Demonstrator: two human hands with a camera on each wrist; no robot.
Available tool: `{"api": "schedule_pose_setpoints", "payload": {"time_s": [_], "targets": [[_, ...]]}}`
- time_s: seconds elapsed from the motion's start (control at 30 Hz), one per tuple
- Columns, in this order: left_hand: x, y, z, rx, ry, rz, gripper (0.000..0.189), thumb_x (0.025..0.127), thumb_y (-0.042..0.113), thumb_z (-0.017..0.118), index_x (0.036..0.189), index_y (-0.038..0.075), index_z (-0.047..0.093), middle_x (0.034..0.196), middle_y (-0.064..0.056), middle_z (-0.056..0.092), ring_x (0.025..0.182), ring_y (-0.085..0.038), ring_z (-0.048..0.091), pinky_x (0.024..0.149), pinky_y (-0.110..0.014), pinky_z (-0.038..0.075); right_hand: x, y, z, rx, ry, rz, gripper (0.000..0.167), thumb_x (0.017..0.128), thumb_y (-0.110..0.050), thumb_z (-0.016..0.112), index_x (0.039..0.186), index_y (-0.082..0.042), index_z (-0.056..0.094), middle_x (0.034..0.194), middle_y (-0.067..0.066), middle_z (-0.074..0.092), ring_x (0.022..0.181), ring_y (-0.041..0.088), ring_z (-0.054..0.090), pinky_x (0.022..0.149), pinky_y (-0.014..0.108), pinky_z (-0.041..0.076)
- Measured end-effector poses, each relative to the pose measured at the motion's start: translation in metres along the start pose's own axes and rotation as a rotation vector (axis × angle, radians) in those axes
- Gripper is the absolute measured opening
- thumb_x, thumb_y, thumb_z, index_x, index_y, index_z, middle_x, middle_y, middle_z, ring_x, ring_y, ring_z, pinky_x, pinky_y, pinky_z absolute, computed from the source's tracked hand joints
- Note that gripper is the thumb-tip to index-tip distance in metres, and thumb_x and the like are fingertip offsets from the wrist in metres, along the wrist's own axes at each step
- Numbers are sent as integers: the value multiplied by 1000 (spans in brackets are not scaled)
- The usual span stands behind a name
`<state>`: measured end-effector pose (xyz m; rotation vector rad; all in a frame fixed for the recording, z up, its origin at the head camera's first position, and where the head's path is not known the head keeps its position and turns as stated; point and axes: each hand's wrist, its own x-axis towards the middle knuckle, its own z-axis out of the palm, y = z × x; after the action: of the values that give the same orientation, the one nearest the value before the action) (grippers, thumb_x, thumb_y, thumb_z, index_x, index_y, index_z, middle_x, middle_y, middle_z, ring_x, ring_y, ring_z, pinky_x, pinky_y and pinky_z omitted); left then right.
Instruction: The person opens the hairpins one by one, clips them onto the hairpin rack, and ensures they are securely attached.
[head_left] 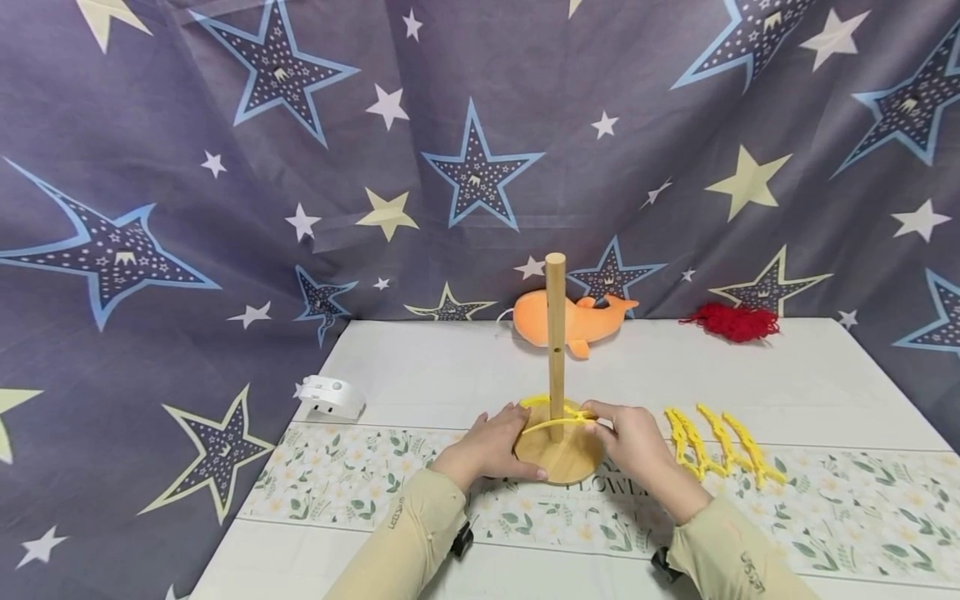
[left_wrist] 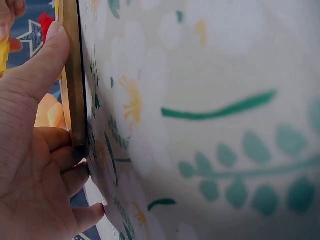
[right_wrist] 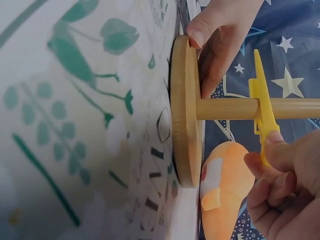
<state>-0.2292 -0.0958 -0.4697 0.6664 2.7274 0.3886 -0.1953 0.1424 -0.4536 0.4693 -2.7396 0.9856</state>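
Note:
A wooden stand has a tall round post [head_left: 556,325] rising from a disc-shaped base [head_left: 568,468]. My left hand [head_left: 491,450] holds the left edge of that base, its thumb at the near rim and its fingers farther back. With thumb and fingertips my right hand [head_left: 637,437] pinches a slim yellow plastic piece [right_wrist: 266,107] by its right end. Two curved arms of this piece pass either side of the post, low above the base in the head view. Part of the pinched end is hidden by the fingers.
More knobbly yellow plastic pieces [head_left: 693,442] lie right of the stand. Behind the post is an orange plush whale [head_left: 600,323], with a red yarn bundle [head_left: 735,322] at the back right. A white device [head_left: 330,396] sits left. A floral runner [head_left: 352,475] crosses the white table.

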Motion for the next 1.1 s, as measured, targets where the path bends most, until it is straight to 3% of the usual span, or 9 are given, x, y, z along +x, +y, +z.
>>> {"api": "schedule_pose_setpoints", "payload": {"time_s": [0.13,0.3,0.37,0.47,0.57,0.77,0.97,1.1], "targets": [[0,0,0,-6,-6,-7,107,75,68,70,155,12,27,160,-5,25,147,-22,20,117,-52,17,-1,3,-2,28,-21,26,33,90,-12,69,123,-13,69,60,-4,50,42,8,35,39,24,35],[0,-1,0,-7,-13,-15,111,75,68,70,157,12,20,161,-3,22,147,-21,19,118,-51,15,-3,7,-5,83,-40,51,38,92,-14,68,130,-12,64,62,-3,47,46,10,41,41,26,39],[1,0,1,-8,-16,-13,112,75,68,70,157,12,19,161,-3,22,147,-21,19,118,-50,15,-4,8,-6,100,-36,51,40,92,-14,69,132,-10,62,69,0,54,48,10,42,41,26,40],[1,0,2,-14,-17,-9,112,74,68,70,157,11,20,161,-4,22,147,-21,19,118,-51,15,-5,11,-8,110,-19,31,45,90,-14,71,133,-9,60,93,8,68,51,8,44,43,25,41],[1,0,3,-20,-18,-10,112,74,68,70,157,11,19,161,-4,22,147,-21,18,118,-50,15,-7,14,-11,111,-11,6,48,89,-16,73,135,-7,59,118,12,66,52,6,45,44,25,42],[0,-2,3,-16,-17,-19,113,75,69,70,157,12,18,161,-3,21,148,-20,17,119,-49,14,-13,19,-22,95,-16,-1,50,89,-23,73,135,-8,58,118,12,66,51,6,44,45,25,41],[0,-2,1,-18,-20,-18,113,75,69,70,157,11,17,161,-3,20,148,-20,16,119,-50,13,-19,28,-35,45,46,-21,46,88,-21,74,131,-7,61,115,11,68,53,5,45,47,24,41],[1,-1,2,-11,-22,-19,113,75,69,69,157,11,17,161,-3,21,148,-20,17,119,-50,14,-25,36,-45,50,44,-1,52,90,-21,72,137,-7,56,116,11,67,52,5,46,46,24,42]]}}
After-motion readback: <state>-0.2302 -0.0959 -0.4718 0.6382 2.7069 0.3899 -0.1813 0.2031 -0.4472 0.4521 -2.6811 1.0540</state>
